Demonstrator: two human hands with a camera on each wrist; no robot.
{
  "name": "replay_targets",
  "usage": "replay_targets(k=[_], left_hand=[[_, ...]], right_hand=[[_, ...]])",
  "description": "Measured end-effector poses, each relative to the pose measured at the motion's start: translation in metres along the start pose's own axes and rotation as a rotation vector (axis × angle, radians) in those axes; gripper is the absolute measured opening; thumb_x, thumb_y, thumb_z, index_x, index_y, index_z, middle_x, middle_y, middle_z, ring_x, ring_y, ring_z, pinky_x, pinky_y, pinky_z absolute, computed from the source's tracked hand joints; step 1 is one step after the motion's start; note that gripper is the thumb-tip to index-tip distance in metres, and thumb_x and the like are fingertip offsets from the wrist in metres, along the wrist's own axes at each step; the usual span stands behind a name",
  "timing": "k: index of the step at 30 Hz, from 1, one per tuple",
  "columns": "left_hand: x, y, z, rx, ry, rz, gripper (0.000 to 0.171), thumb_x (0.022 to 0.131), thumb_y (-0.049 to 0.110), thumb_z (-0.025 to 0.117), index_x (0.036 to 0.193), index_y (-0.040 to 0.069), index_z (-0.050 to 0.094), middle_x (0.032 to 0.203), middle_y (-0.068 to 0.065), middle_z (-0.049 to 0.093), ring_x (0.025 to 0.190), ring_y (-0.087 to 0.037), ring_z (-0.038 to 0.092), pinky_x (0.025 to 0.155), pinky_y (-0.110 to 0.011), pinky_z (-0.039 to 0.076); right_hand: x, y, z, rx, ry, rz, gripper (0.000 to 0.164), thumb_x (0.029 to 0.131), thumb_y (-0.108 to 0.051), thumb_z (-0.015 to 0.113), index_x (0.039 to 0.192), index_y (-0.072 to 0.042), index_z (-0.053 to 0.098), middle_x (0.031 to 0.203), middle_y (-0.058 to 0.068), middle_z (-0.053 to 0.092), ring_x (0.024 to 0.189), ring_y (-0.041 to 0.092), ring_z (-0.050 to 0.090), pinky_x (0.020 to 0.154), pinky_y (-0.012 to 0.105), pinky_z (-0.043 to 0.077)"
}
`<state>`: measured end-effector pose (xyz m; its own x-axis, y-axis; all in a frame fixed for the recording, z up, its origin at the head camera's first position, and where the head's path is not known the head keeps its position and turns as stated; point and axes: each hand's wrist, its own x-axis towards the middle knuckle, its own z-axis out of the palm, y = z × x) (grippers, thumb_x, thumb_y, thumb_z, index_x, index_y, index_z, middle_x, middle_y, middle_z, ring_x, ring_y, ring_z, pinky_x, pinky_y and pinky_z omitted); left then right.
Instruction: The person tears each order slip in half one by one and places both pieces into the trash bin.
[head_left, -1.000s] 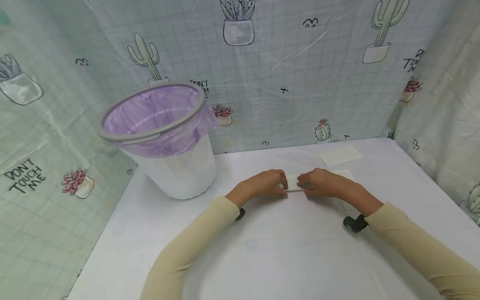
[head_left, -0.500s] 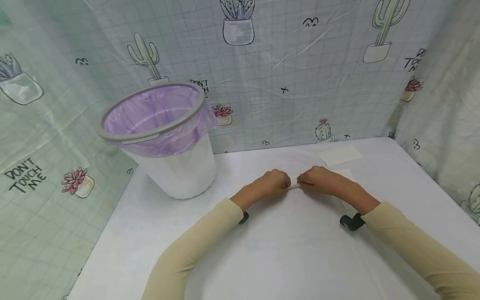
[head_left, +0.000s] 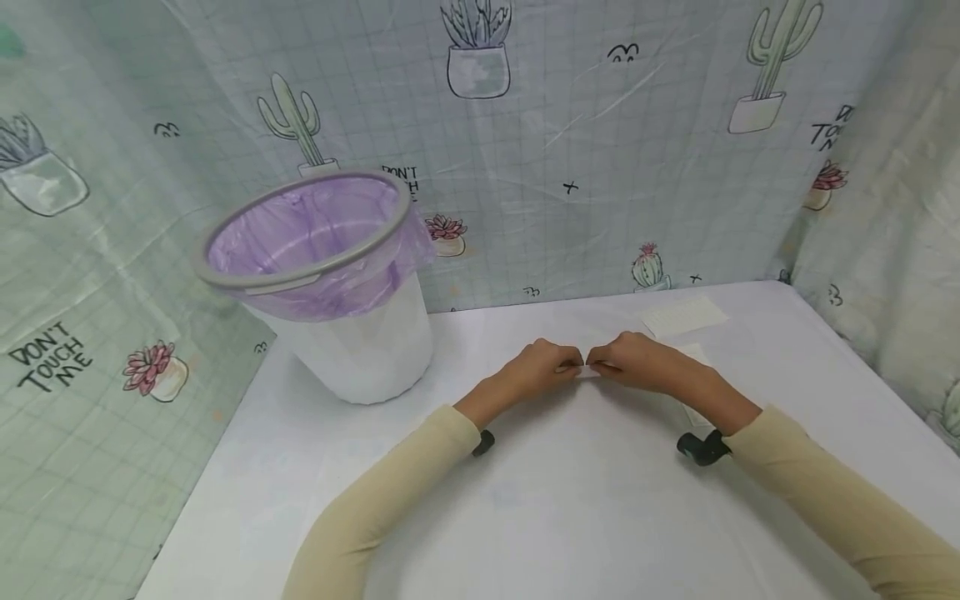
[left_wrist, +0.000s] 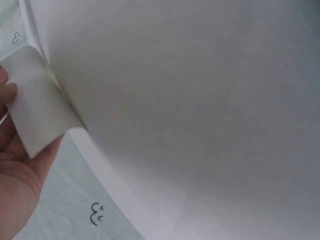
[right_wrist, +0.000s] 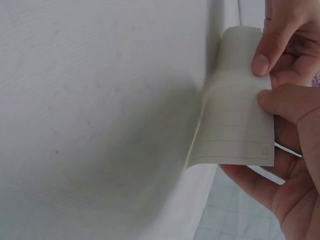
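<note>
Both hands hold one small sheet of lined paper [right_wrist: 235, 125], which is bent over in a curve. My left hand [head_left: 542, 367] pinches its left part, and my right hand [head_left: 637, 361] pinches the right part close beside it. In the right wrist view, the thumbs press on the sheet's face near one edge, with fingers behind it; printed lines and small boxes show. The left wrist view shows the sheet [left_wrist: 40, 102] from its other end, its face looking plain there, with the left hand [left_wrist: 22, 185] beneath. From the head view, only a sliver of the paper shows between the hands.
Two more paper sheets lie on the white table [head_left: 540, 500]: one sheet [head_left: 685, 317] toward the back, another sheet [head_left: 693, 354] partly hidden behind the right forearm. A white bin [head_left: 360, 358] with a purple liner [head_left: 315, 221] stands at the left. Cactus-printed curtain [head_left: 555, 242] surrounds the table.
A second ago, the sheet's lined face showed between the hands near the table. Since then, the fingers have curled in, the hands have drawn closer together, and less paper shows from above.
</note>
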<state>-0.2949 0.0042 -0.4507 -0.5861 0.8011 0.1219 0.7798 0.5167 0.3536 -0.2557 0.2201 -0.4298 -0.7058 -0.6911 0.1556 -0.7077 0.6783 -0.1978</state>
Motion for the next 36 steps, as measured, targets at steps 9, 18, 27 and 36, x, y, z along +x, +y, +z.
replay_targets(k=[9,18,27,36], left_hand=[[-0.010,-0.003,-0.007,-0.110,0.111,0.015,0.016,0.102,0.021,0.065,0.105,0.011,0.077,0.096,0.003,0.076,0.081,-0.002,0.064,0.075,-0.015,0.050],[-0.017,0.000,-0.012,-0.145,0.181,0.032,0.016,0.100,0.020,0.067,0.108,0.009,0.077,0.104,0.000,0.077,0.096,-0.008,0.070,0.084,-0.016,0.052],[-0.031,0.001,-0.015,-0.182,0.223,0.050,0.016,0.099,0.018,0.068,0.108,0.008,0.077,0.107,-0.002,0.077,0.102,-0.011,0.071,0.087,-0.019,0.053],[-0.037,0.001,-0.020,-0.194,0.264,0.097,0.015,0.099,0.016,0.069,0.107,0.006,0.077,0.104,-0.002,0.077,0.100,-0.012,0.071,0.086,-0.021,0.053]], right_hand=[[-0.003,-0.004,-0.004,0.066,0.041,-0.001,0.015,0.094,0.000,0.069,0.107,0.000,0.076,0.085,0.006,0.076,0.056,-0.001,0.044,0.054,0.020,0.043],[-0.004,-0.007,-0.009,0.066,0.100,-0.041,0.017,0.095,-0.004,0.070,0.110,-0.003,0.077,0.092,0.005,0.078,0.063,-0.003,0.058,0.060,0.022,0.052],[-0.006,-0.013,-0.009,0.081,0.137,-0.102,0.015,0.096,-0.006,0.070,0.109,-0.006,0.076,0.088,0.001,0.077,0.060,-0.006,0.053,0.057,0.020,0.051],[-0.002,-0.022,-0.014,0.081,0.174,-0.105,0.016,0.093,-0.003,0.072,0.107,-0.011,0.075,0.087,-0.005,0.076,0.062,-0.004,0.058,0.059,0.021,0.053]])
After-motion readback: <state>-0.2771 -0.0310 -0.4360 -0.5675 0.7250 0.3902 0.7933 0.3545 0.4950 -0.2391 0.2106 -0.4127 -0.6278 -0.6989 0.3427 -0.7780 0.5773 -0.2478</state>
